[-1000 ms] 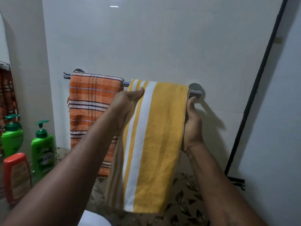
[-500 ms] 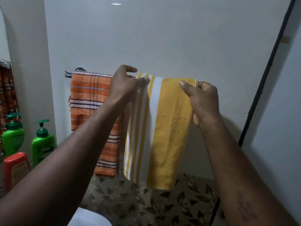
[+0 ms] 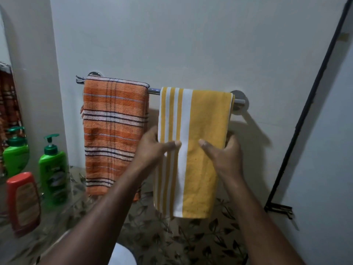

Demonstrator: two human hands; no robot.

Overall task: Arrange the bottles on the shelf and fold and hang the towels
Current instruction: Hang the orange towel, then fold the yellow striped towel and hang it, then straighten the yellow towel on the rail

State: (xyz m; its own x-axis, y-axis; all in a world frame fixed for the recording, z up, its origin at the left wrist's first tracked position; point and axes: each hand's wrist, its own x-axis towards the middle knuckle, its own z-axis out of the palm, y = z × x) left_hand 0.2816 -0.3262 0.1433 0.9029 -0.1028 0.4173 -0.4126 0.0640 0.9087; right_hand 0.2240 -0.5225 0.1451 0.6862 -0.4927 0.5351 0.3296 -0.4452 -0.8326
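A yellow towel with white stripes hangs folded over the chrome towel bar on the white wall. My left hand grips its left edge about halfway down, thumb across the front. My right hand grips the right edge at the same height, thumb on the front and fingers behind. An orange striped towel hangs on the bar's left part. A green pump bottle and a red bottle stand on the shelf at the left.
A mirror at the far left reflects a second green pump bottle. A black pipe runs diagonally down the right wall to a bracket. Leaf-patterned tiles cover the lower wall. A white rounded object sits at the bottom edge.
Both hands slid down from the towel's top at the bar to its middle. The yellow towel now hangs draped over the bar, and the bar's right mount shows again.
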